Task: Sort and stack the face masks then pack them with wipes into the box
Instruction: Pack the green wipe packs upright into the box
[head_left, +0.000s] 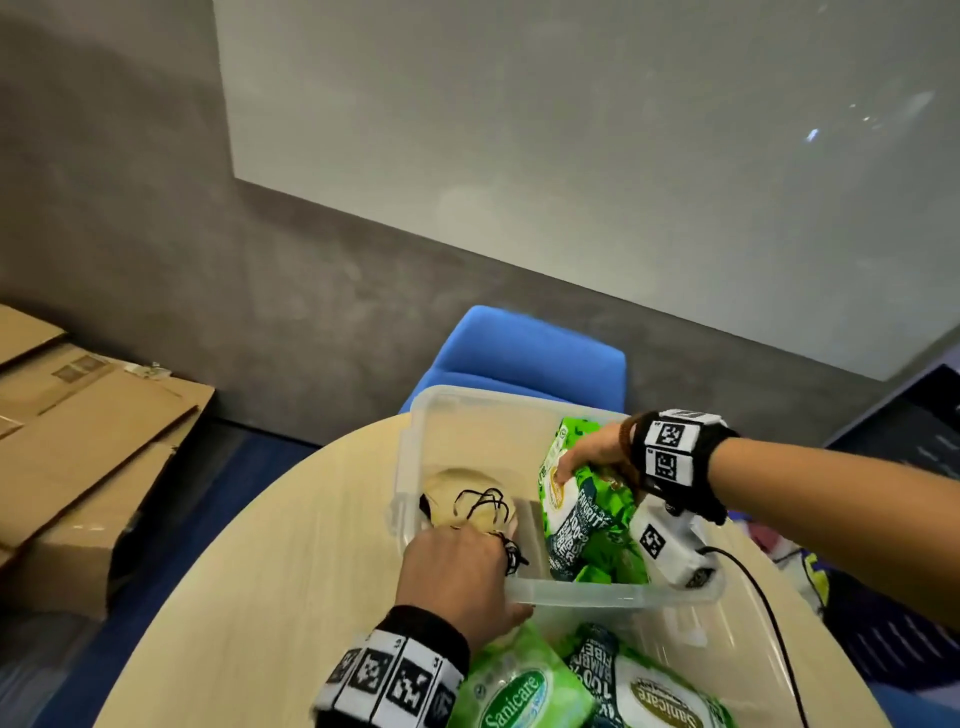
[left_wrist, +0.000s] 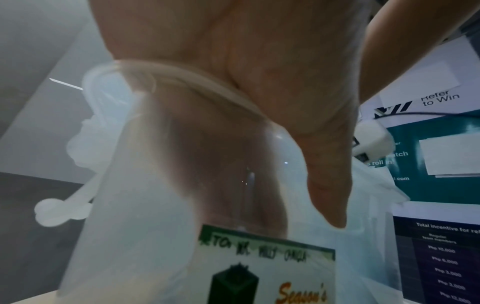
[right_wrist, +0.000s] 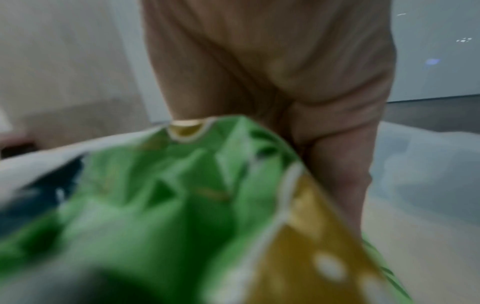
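Wipes pack (head_left: 582, 514), green with a white label, stands tilted on its long axis at the clear box's (head_left: 613, 592) right end, right hand (head_left: 592, 452) fingers gripping its top; left hand (head_left: 457, 571) fingers pinch beige masks (head_left: 467, 501) inside the box's left.

Green leaf-patterned wipes (head_left: 587, 519), beige masks (head_left: 467, 499) with black loops, a clear box (head_left: 415, 441), pale wood-grain counter (head_left: 260, 571), blue chair (head_left: 530, 348).

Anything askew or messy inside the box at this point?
Slightly. The wipes pack gripped by the right hand stands tilted on end in the clear box, not flat. The masks under the left hand show tangled black ear loops. No spills or damage visible.
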